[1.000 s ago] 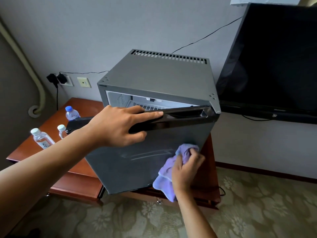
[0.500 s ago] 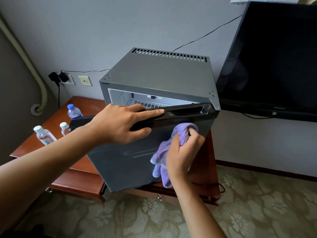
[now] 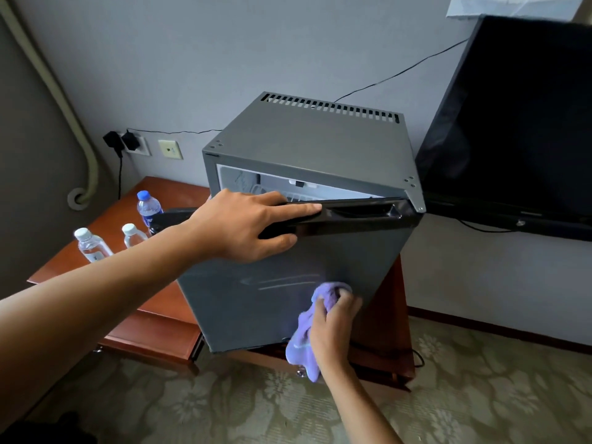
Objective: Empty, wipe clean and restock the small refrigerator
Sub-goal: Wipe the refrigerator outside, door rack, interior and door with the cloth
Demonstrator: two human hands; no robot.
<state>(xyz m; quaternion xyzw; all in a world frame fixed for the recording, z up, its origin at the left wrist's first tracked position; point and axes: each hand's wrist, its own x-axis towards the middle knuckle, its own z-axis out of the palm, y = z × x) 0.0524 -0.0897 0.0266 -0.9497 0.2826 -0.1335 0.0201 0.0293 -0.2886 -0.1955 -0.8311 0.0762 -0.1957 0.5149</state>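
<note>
Gripping the fridge door's (image 3: 275,302) top edge, the left hand (image 3: 246,225) curls around it. The right hand (image 3: 333,328) clutches a purple cloth (image 3: 307,331) against the door.

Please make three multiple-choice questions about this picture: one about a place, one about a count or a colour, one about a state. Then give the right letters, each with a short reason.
1. Where is the purple cloth?
A. on the fridge's top
B. against the outer face of the fridge door
C. on the floor

2. How many water bottles stand on the wooden table?
A. one
B. three
C. five

3. How is the fridge door?
A. fully shut
B. taken off
C. partly open

Answers:
1 B: the right hand presses the cloth on the door's lower part.
2 B: one blue-capped bottle and two white-capped bottles show.
3 C: the left hand grips the door's top edge and the white interior shows behind it.
</note>
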